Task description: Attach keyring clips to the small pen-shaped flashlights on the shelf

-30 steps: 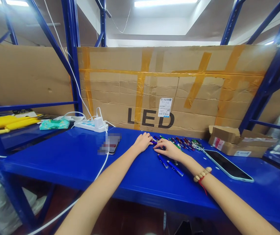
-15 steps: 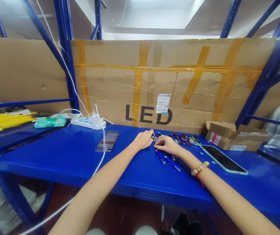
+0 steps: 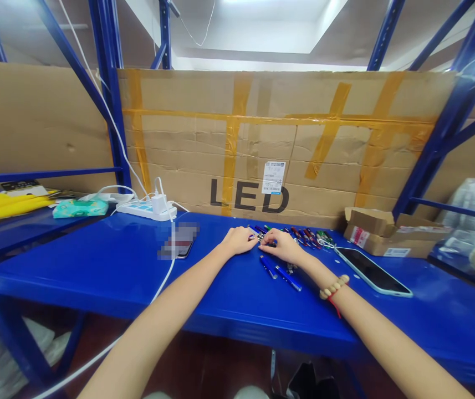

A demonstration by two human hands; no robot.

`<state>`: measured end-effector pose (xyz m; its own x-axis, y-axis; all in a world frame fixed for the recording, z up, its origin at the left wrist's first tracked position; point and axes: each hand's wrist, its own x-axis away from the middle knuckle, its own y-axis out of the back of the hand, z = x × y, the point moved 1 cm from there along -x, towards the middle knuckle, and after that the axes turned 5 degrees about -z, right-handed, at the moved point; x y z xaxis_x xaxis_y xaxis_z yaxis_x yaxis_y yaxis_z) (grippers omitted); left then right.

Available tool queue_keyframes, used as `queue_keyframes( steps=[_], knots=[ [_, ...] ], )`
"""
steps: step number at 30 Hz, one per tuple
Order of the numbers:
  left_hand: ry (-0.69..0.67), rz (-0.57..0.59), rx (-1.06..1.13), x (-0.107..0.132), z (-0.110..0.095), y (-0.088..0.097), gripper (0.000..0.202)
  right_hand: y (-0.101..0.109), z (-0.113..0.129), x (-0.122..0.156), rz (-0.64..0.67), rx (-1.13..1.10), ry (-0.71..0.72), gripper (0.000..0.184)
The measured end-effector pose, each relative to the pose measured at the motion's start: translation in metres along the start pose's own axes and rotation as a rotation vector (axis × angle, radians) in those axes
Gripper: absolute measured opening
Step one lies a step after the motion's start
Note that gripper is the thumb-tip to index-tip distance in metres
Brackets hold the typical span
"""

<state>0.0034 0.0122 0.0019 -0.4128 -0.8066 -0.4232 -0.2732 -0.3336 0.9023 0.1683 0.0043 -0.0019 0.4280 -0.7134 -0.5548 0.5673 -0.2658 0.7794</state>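
Both my hands rest on the blue shelf top (image 3: 96,266) at a row of small coloured pens (image 3: 307,237) lying by the cardboard wall. My left hand (image 3: 238,241) is curled, its fingertips pinching a small pen-like piece between the hands. My right hand (image 3: 284,245), with a bead bracelet at the wrist, is curled over the same spot and touches the piece from the other side. Two blue pens (image 3: 281,271) lie loose just in front of my right hand.
A phone (image 3: 372,271) lies face up to the right, another phone (image 3: 179,247) on a white cable to the left. A power strip (image 3: 146,209), a tissue pack (image 3: 80,208), a small open carton (image 3: 387,239) and a large taped LED carton (image 3: 262,149) stand at the back.
My hands have drawn closer together over the pens, fingertips now meeting on a small piece. The view has shifted slightly.
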Motion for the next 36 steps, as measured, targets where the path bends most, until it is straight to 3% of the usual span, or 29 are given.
queue_keyframes(
  steps=[8,14,27,36],
  knots=[
    [-0.023,0.026,-0.009,0.006,-0.012,0.014,0.035,0.014,0.02,-0.001,-0.274,-0.056,0.061,0.022],
    [-0.019,0.01,-0.035,0.005,-0.014,0.011,0.039,0.011,0.034,-0.001,-0.226,-0.105,0.143,0.023],
    [0.023,-0.018,0.047,0.001,-0.007,0.001,0.03,0.011,0.03,0.0,-0.168,-0.028,0.166,0.022],
    [0.05,-0.01,0.138,0.001,-0.006,0.0,0.03,0.002,0.032,0.0,-0.195,-0.066,0.213,0.018]
  ],
)
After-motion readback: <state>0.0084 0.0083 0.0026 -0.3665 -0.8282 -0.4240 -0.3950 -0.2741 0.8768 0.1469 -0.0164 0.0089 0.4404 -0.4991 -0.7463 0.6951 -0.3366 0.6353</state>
